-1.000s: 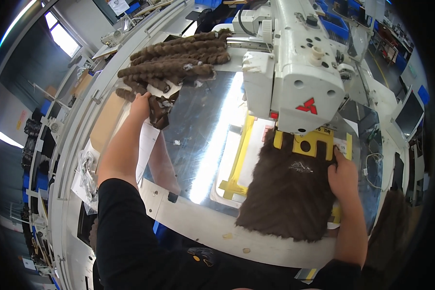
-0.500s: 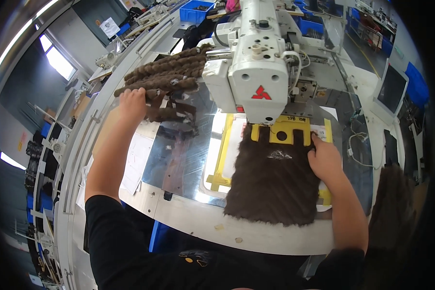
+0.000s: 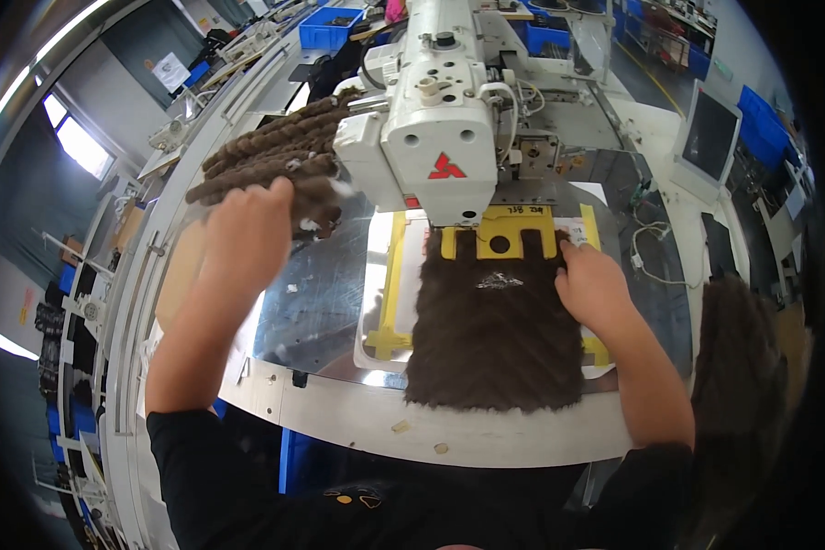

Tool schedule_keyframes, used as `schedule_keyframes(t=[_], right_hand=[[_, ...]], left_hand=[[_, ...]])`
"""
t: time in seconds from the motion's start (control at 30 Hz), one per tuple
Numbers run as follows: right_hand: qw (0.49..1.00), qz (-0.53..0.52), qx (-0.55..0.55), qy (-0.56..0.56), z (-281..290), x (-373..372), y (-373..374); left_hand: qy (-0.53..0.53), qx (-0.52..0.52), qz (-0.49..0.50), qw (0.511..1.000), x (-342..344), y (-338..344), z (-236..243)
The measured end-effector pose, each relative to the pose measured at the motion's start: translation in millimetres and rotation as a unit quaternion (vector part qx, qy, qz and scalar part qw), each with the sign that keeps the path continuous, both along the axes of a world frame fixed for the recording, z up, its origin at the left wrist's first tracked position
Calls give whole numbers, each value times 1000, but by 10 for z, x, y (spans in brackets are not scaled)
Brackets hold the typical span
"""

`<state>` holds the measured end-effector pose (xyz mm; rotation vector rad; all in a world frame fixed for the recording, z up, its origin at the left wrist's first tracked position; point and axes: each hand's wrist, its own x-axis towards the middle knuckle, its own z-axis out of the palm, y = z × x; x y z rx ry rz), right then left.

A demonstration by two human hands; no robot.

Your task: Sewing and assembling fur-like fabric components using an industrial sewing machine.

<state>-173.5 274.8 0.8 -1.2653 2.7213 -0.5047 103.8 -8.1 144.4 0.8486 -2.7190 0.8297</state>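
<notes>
My right hand (image 3: 587, 280) grips the upper right edge of a flat dark brown fur piece (image 3: 495, 348) beside a notched yellow plate (image 3: 513, 225). That plate lies beneath the white sewing machine head (image 3: 431, 137). My left hand (image 3: 247, 229) is raised at the left, fingers curled, just below a bundle of brown fur strips (image 3: 266, 142); whatever is in those fingers is hidden. Under the fur piece is a yellow-taped frame (image 3: 385, 339) on the metal work plate (image 3: 312, 321).
A monitor (image 3: 710, 137) stands at right, with a loose cable (image 3: 660, 275) below it. More dark fur (image 3: 738, 367) hangs at the right edge. Blue crates (image 3: 325, 27) are behind, and cardboard (image 3: 179, 275) lies at left.
My left hand has risen from the fur strips toward me, looking larger and hiding some of them. My right hand stays at the fur piece's edge. The view has shifted, moving the machine leftward in frame.
</notes>
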Motion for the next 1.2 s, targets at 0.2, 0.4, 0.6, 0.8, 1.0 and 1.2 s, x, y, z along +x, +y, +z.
schedule_keyframes(t=[0.2, 0.4, 0.6, 0.8, 1.0, 1.2], right_hand=[[928, 281, -153, -189, 799, 446, 58], [918, 285, -224, -158, 877, 455, -43], [926, 23, -219, -308, 1055, -27, 242], [925, 220, -284, 122, 983, 512, -10], [930, 278, -134, 202, 710, 404, -3], [983, 98, 27, 155, 907, -175, 502]], left_hand=[[-62, 230, -226, 945, -332, 816, -306], [28, 404, -338, 850, -823, 904, -623], [30, 508, -294, 809, -770, 715, -647], [-38, 678, -204, 705, -865, 531, -906], [-142, 686, -224, 678, -1103, 734, -757], [-135, 611, -201, 754, -959, 482, -812]])
